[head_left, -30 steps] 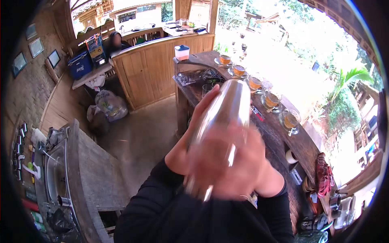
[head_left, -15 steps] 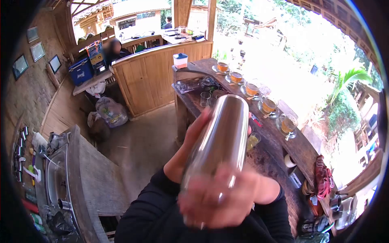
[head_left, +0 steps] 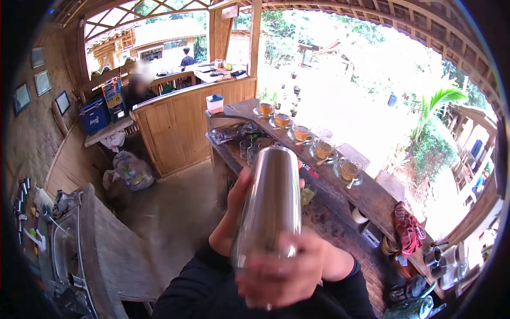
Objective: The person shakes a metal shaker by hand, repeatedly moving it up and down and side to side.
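A shiny metal cocktail shaker [head_left: 275,191] is held in both my hands in front of my chest, its rounded-off end pointing away from me. My left hand [head_left: 237,199] wraps the shaker's left and far side, and its fingertips show past the right edge. Around the near end closes my right hand [head_left: 289,268], blurred by motion. The part of the shaker beneath the right hand is mostly hidden. Beyond it, several glass cups of amber drink [head_left: 324,149] stand on saucers with spoons, in a row along the wooden counter [head_left: 366,194].
Drinking glasses [head_left: 245,149] stand on the lower shelf, left of the cups. A lidded container [head_left: 214,104] sits at the counter's far end. A red woven item [head_left: 408,228] lies at right. The sink [head_left: 66,239] is at left. A person [head_left: 139,87] is behind the wooden partition [head_left: 186,125].
The shaker and both hands have shifted left and slightly down in view. My view has also turned, so the counter and cups appear farther left and lower. Both hands keep their grip.
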A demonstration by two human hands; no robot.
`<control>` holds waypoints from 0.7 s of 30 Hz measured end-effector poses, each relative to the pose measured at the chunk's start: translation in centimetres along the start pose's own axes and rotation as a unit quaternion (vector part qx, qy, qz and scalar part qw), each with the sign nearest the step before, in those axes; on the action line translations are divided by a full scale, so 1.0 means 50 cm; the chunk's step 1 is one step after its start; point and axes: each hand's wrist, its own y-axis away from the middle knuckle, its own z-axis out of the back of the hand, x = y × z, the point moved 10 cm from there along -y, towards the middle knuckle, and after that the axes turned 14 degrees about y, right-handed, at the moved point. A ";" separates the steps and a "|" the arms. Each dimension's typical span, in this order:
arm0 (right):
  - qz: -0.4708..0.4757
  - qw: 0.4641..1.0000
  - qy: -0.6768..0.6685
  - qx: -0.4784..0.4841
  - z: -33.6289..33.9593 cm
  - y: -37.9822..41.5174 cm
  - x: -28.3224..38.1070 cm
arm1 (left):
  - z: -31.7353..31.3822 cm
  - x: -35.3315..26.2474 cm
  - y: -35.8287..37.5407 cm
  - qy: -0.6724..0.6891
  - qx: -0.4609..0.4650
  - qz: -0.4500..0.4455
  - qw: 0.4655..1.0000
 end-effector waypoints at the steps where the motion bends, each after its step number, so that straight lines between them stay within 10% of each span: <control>1: 0.089 0.995 -0.015 -0.047 0.029 0.012 0.041 | -0.039 -0.024 -0.007 -0.032 0.141 -0.154 0.977; 2: 0.177 0.979 -0.029 -0.093 0.054 0.032 0.077 | -0.025 -0.008 -0.013 -0.027 0.132 -0.086 0.987; 5: -0.111 0.984 0.060 0.124 -0.045 0.101 -0.095 | 0.155 -0.020 -0.028 -0.007 -0.151 -0.077 0.985; 6: -0.201 0.978 0.006 0.052 -0.046 0.121 -0.149 | 0.183 0.014 -0.041 0.276 0.024 0.041 0.960; 7: -0.380 0.923 -0.047 0.018 -0.062 0.165 -0.207 | 0.196 0.042 -0.040 0.277 0.023 0.046 0.960; 9: -0.369 0.928 -0.043 0.020 -0.018 0.151 -0.191 | 0.273 0.014 -0.031 0.168 -0.102 -0.174 0.965; 11: -0.176 0.978 0.011 0.111 0.032 0.060 -0.080 | 0.108 0.113 -0.046 0.345 -0.042 0.080 0.934; 16: 0.116 0.986 0.093 -0.081 0.171 0.061 0.116 | -0.032 0.154 -0.041 0.014 0.163 0.009 0.987; 19: -0.158 0.973 0.009 0.168 0.072 0.143 -0.047 | 0.142 0.148 -0.058 0.109 -0.121 -0.084 0.983; 21: -0.452 0.891 -0.024 0.021 0.088 0.234 -0.147 | 0.294 0.162 -0.032 0.217 -0.100 -0.098 0.966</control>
